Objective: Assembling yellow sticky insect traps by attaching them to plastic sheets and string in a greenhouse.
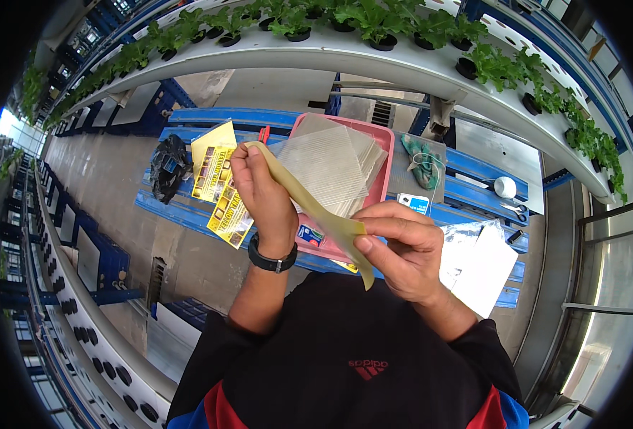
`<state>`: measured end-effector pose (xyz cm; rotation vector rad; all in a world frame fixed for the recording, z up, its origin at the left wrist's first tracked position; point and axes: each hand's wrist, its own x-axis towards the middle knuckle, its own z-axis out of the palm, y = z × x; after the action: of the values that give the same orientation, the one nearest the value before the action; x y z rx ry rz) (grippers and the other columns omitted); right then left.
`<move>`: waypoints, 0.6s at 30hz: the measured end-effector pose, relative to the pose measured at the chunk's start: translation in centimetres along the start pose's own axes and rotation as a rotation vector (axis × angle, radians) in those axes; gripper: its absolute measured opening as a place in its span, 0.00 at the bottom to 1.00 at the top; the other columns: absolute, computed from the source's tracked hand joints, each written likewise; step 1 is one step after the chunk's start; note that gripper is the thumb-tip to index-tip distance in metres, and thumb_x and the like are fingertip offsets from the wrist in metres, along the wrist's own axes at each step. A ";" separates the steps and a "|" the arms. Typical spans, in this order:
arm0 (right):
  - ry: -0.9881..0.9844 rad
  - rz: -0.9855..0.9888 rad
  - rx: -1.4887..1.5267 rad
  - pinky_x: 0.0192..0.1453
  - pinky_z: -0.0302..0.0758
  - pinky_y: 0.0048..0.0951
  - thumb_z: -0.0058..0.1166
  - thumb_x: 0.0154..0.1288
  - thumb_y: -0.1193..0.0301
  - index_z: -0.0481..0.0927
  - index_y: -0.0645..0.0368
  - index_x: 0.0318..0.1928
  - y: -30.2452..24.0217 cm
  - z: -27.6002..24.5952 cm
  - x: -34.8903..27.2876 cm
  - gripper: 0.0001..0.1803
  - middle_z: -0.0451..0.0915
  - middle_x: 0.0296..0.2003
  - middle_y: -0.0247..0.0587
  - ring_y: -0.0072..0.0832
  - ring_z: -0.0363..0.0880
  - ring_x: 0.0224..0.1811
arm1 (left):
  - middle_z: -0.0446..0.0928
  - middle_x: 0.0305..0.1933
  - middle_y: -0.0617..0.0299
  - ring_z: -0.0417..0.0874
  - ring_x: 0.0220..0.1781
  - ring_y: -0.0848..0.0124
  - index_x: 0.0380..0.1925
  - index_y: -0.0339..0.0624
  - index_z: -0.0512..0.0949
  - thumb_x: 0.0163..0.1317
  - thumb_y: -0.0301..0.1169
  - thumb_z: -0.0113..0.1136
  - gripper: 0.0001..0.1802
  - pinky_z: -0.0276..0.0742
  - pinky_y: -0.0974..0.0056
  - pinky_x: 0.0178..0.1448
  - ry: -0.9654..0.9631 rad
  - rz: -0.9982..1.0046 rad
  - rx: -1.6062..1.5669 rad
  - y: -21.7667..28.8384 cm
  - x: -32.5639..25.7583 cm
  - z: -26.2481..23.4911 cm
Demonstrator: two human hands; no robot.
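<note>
A greenhouse aisle with a grey concrete floor runs under long white growing channels (374, 61), their round holes filled with leafy green plants (374, 18) in black pots. Below the channel stands a blue slatted bench (474, 187), seen from above. On it sits a pink tray (384, 154) holding a stack of translucent ribbed sheets (331, 164). To the right of the tray lie white sheets of paper (489, 268) over a clear plastic bag, a tangle of green twine (422, 163), a white roll (505, 187), a small blue-and-white card (415, 203) and scissors (518, 209). To the left lie yellow printed sheets (220, 182), a crumpled black bag (168, 166) and a red-handled tool (263, 134), partly hidden.

Over the tray, the person stretches a pale yellow strip (309, 204) between both hands. The strip is long, narrow, flat and slightly glossy, semi-translucent, with a matte greenish-cream tone. It runs diagonally from upper left to lower right, curving gently, and its lower end hangs free past the fingers, tapering to a point.

The left hand (263, 196), with a black watch (270, 261) on its wrist, pinches the strip's upper end between curled fingers and thumb. The right hand (406, 247) pinches the lower part between thumb and forefinger, its other fingers folded beneath.
</note>
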<state>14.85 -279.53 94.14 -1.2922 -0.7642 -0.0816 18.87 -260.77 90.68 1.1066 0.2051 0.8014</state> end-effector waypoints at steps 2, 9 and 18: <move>0.084 -0.011 -0.095 0.38 0.79 0.25 0.62 0.57 0.84 0.85 0.68 0.42 0.0 -0.1 -0.4 0.11 0.83 0.37 0.46 0.26 0.83 0.36 | 0.71 0.39 0.64 0.71 0.42 0.76 0.46 0.42 0.69 0.74 0.34 0.49 0.09 0.67 0.71 0.52 -0.026 -0.009 0.005 0.0 -0.7 0.2; 0.261 -0.346 -0.572 0.34 0.78 0.24 0.65 0.53 0.84 0.85 0.66 0.43 -0.2 0.0 0.7 0.14 0.84 0.36 0.45 0.28 0.83 0.33 | 0.76 0.49 0.50 0.77 0.54 0.63 0.48 0.29 0.73 0.60 0.27 0.66 0.20 0.71 0.63 0.59 -0.458 0.347 0.243 3.2 -5.9 0.3; 0.184 -0.415 -0.765 0.36 0.77 0.25 0.68 0.46 0.80 0.86 0.58 0.46 -0.6 -0.4 0.4 0.22 0.83 0.44 0.43 0.31 0.82 0.36 | 0.80 0.48 0.48 0.82 0.50 0.68 0.46 0.27 0.75 0.63 0.21 0.62 0.13 0.78 0.68 0.55 -0.548 0.042 -0.091 6.3 -7.3 1.8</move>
<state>15.08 -279.90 94.81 -1.7848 -0.8657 -0.8858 11.64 -265.62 95.15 1.2046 -0.3132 0.5130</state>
